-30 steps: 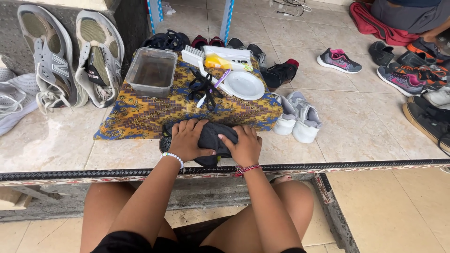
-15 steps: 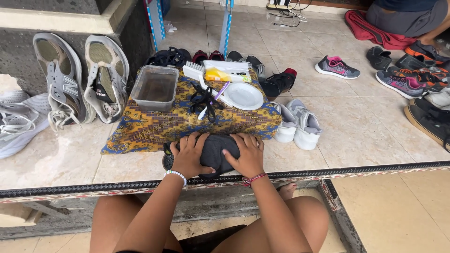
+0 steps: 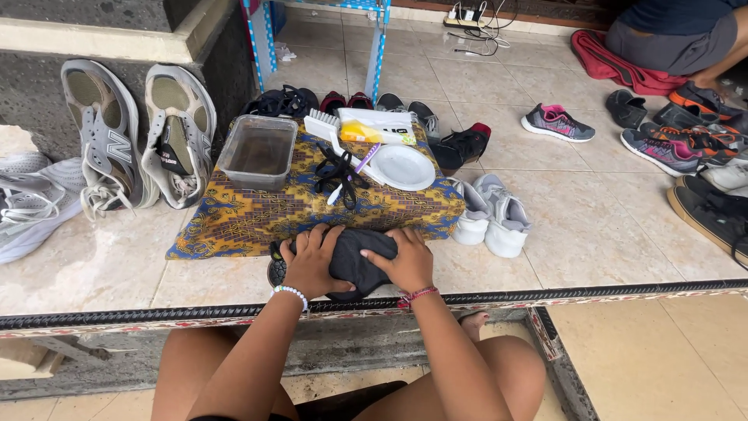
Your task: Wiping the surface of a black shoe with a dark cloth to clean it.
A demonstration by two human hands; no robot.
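A black shoe [image 3: 352, 260] lies on the tiled ledge at the near edge of a patterned yellow and blue cloth [image 3: 257, 210]. My left hand [image 3: 310, 261] grips its left side and my right hand [image 3: 403, 259] grips its right side. On the cloth behind it sit a clear plastic tub of murky water [image 3: 259, 150], a white brush [image 3: 325, 129], black laces [image 3: 336, 168], a white plate [image 3: 401, 166] and a yellow bottle [image 3: 362, 133].
Two grey sneakers [image 3: 140, 132] lean against the wall at left, another grey one [image 3: 31, 206] lies further left. A white pair [image 3: 492, 216] stands right of the cloth. Several shoes [image 3: 557, 122] are scattered at right, where another person [image 3: 670, 39] sits. A blue stool's legs [image 3: 378, 47] rise at the back.
My head has tilted a little, so the scene sits slightly lower in view. Both hands remain clasped on the black shoe at the cloth's edge.
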